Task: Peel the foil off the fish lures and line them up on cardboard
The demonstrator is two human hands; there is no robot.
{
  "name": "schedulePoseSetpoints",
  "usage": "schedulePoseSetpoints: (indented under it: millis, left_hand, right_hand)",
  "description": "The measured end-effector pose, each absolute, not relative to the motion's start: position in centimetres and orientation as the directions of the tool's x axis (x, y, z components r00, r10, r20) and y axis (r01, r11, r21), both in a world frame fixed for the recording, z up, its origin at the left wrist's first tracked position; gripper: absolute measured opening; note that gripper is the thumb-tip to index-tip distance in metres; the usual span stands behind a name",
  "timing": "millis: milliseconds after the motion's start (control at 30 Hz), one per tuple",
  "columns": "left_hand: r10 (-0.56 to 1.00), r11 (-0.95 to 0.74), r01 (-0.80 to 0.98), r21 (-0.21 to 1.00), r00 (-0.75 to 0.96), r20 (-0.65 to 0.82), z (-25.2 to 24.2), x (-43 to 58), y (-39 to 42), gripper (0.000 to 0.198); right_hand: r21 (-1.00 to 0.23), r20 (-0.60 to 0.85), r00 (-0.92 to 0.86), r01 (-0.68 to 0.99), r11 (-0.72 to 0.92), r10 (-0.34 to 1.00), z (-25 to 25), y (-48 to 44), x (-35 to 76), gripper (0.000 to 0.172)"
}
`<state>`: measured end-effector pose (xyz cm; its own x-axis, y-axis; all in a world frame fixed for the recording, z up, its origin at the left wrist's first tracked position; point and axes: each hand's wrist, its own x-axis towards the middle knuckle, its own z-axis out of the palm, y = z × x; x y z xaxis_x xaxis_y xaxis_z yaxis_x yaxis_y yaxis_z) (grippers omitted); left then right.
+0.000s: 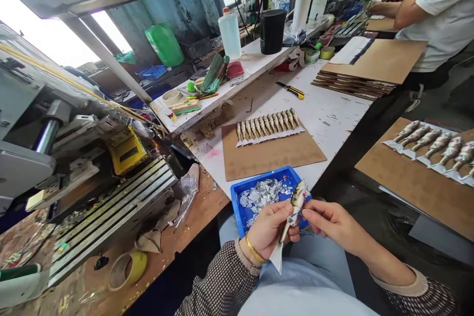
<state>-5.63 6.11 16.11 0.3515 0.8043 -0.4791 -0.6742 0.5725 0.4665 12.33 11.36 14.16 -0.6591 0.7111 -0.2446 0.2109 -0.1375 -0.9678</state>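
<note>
My left hand is closed round the middle of a small fish-shaped piece, its dark spotted head pointing up and a white paper tail pointing down. Silvery foil shows on its body between my hands. With thumb and forefinger pinched, my right hand touches the piece's right side; whether it grips a bit of foil is too small to tell. Beneath them a blue tray holds crumpled silver foil scraps. Behind it, a row of similar fish pieces lies on a brown board.
A yellow cutter lies on the white table. Stacked boards stand at the back right, near a person in a white shirt. More fish pieces lie at right. A slotted metal bed and tape roll are at left.
</note>
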Motion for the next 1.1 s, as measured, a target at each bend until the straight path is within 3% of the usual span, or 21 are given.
schedulePoseSetpoints:
  millis: [100, 367, 900, 1100]
  left_hand:
    - [0.795, 0.584, -0.667, 0.463, 0.356, -0.491, 15.9, -5.6, 6.1, 0.032]
    - [0.795, 0.581, -0.671, 0.459, 0.347, -0.498, 16.1, -5.7, 6.2, 0.032]
    - [0.776, 0.61, -0.641, 0.466, 0.364, -0.516, 15.5, -5.9, 5.7, 0.032]
    - [0.776, 0.608, -0.64, 0.471, 0.353, -0.523, 15.3, -5.8, 5.7, 0.033]
  right_hand:
    - [-0.964, -0.264, -0.696, 0.211, -0.162, 0.667, 14.2, 11.3, 12.3, 0.048]
    - [-0.961, -0.209, -0.607, 0.271, -0.048, 0.766, 13.7, 11.3, 12.7, 0.044]
    - [-0.944, -0.155, -0.688, 0.314, 0.098, 0.709, 13.8, 10.7, 13.0, 0.041]
    - [-0.954, -0.199, -0.72, 0.298, 0.037, 0.665, 13.3, 10.1, 13.1, 0.04]
